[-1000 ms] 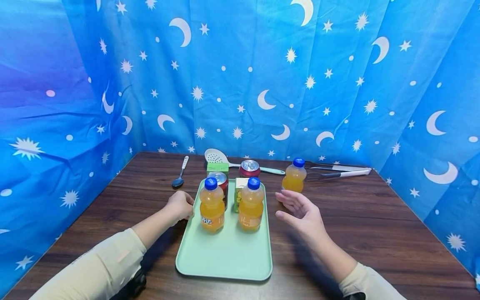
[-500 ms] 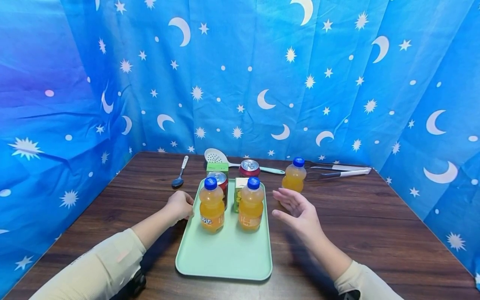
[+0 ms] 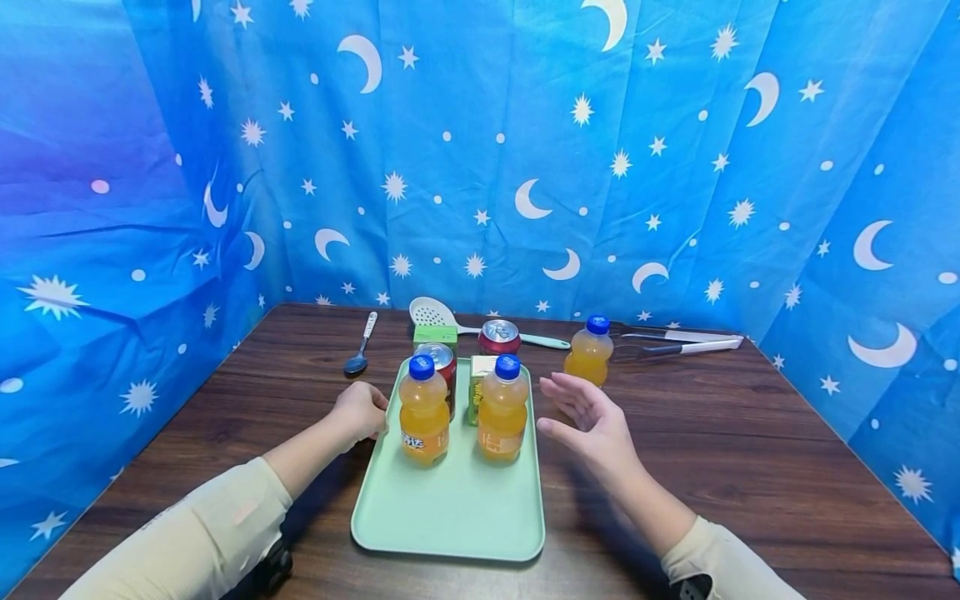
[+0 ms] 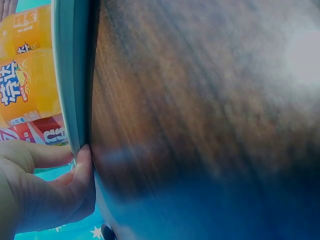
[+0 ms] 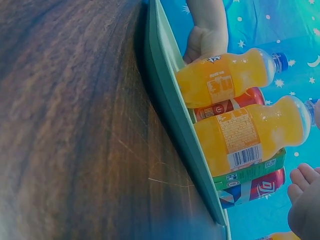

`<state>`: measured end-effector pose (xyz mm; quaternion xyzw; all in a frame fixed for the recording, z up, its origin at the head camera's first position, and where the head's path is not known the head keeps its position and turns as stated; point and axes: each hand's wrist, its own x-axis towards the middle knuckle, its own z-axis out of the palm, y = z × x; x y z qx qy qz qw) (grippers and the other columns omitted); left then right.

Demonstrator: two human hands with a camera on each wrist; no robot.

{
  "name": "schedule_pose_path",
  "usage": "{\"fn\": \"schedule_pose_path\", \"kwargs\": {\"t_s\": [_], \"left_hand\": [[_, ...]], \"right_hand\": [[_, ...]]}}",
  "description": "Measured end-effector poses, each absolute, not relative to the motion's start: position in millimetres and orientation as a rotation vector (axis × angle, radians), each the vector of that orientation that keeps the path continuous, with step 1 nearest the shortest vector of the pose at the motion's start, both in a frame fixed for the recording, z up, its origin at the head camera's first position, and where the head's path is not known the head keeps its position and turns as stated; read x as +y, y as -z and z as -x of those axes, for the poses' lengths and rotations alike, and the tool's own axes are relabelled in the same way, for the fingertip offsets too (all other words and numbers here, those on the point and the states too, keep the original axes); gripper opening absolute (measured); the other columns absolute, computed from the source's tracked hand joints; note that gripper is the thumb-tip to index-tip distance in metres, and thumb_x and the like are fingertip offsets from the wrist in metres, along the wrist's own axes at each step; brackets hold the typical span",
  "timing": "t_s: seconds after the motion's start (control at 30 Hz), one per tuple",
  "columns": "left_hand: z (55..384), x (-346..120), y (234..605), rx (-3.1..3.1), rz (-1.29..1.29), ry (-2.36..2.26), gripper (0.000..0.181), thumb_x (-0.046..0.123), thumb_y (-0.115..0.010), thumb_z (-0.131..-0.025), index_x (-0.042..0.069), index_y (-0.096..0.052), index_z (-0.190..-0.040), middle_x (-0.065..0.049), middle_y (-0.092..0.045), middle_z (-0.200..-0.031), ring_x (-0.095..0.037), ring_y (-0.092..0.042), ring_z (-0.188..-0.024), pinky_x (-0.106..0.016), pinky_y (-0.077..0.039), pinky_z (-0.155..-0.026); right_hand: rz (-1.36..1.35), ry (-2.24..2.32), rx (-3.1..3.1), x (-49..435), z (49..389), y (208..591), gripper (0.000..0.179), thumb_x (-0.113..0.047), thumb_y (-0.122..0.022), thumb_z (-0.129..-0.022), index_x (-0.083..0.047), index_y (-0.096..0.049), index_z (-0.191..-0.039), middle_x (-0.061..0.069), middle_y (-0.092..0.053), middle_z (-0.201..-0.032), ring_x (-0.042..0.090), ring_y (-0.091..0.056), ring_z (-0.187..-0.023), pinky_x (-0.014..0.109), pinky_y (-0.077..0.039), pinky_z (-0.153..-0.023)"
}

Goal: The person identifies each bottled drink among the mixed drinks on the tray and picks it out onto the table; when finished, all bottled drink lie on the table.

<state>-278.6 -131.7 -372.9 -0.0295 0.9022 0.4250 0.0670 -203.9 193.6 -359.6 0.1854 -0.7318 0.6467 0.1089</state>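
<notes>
A pale green tray (image 3: 450, 517) carries two orange soda bottles with blue caps, the left bottle (image 3: 424, 421) and the right bottle (image 3: 502, 421). Behind them stand a red soda can (image 3: 438, 358) and a green drink carton (image 3: 476, 392). My left hand (image 3: 362, 411) pinches the tray's left rim between thumb and fingers, as the left wrist view shows. To the right of the tray, my right hand (image 3: 596, 429) hovers with fingers extended and thumb apart, holding nothing. Just beyond it a third orange soda bottle (image 3: 588, 358) stands on the table.
Another green carton (image 3: 435, 336) and a red can (image 3: 498, 336) stand toward the tray's far end. A slotted spoon (image 3: 432, 312) lies behind them, a spoon (image 3: 357, 362) at left, tongs (image 3: 690, 346) at back right. A blue star-patterned curtain (image 3: 480, 150) encloses the table (image 3: 750, 467).
My right hand has drifted left, closer to the tray's right edge. The left hand, tray and drinks stay where they were.
</notes>
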Motion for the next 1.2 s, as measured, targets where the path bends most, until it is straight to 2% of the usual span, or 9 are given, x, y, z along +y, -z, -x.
{"fn": "schedule_pose_path", "kwargs": {"t_s": [0.23,0.5,0.77,1.0,1.2], "left_hand": [[278.1,-132.0,372.1,2.71,0.099,-1.288,0.023,-0.015,-0.065,-0.073,-0.01,-0.061,-0.095,-0.018,-0.058,-0.09,-0.024,-0.061,-0.069,-0.033,-0.056,-0.058],[277.7,-132.3,371.6,2.71,0.09,-1.289,0.023,-0.015,-0.065,-0.073,-0.01,-0.061,-0.095,-0.018,-0.058,-0.09,-0.023,-0.061,-0.069,-0.034,-0.056,-0.058],[278.0,-132.7,371.5,2.71,0.082,-1.292,0.023,-0.015,-0.065,-0.073,-0.01,-0.061,-0.094,-0.018,-0.057,-0.089,-0.024,-0.061,-0.069,-0.034,-0.056,-0.058],[277.9,-132.6,371.3,2.708,0.077,-1.297,0.023,-0.015,-0.066,-0.072,-0.01,-0.061,-0.095,-0.018,-0.057,-0.09,-0.024,-0.061,-0.07,-0.034,-0.056,-0.058],[277.6,-132.1,371.7,2.704,0.081,-1.292,0.024,-0.015,-0.065,-0.073,-0.01,-0.061,-0.095,-0.018,-0.057,-0.09,-0.024,-0.06,-0.07,-0.033,-0.056,-0.058]], "right_hand": [[-0.55,-1.933,-2.109,190.3,207.2,359.9,0.059,-0.004,-0.074,-0.078,0.0,-0.047,-0.131,0.012,-0.056,-0.127,0.022,-0.051,-0.12,0.044,-0.036,-0.1],[-0.53,-1.952,-2.114,184.4,209.5,359.0,0.058,-0.002,-0.074,-0.079,-0.004,-0.047,-0.13,0.013,-0.055,-0.129,0.02,-0.05,-0.12,0.038,-0.038,-0.101],[-0.56,-1.981,-2.08,179.7,213.9,358.5,0.059,-0.003,-0.074,-0.078,-0.002,-0.047,-0.131,0.015,-0.054,-0.13,0.022,-0.05,-0.121,0.046,-0.037,-0.1],[-0.539,-1.959,-2.112,174.6,216.1,360.3,0.057,-0.008,-0.076,-0.078,-0.009,-0.05,-0.129,0.006,-0.056,-0.128,0.019,-0.049,-0.121,0.05,-0.035,-0.101],[-0.517,-1.93,-2.14,170.7,217.5,361.7,0.059,-0.01,-0.078,-0.076,-0.008,-0.051,-0.129,0.003,-0.057,-0.127,0.017,-0.05,-0.12,0.05,-0.035,-0.101]]}}
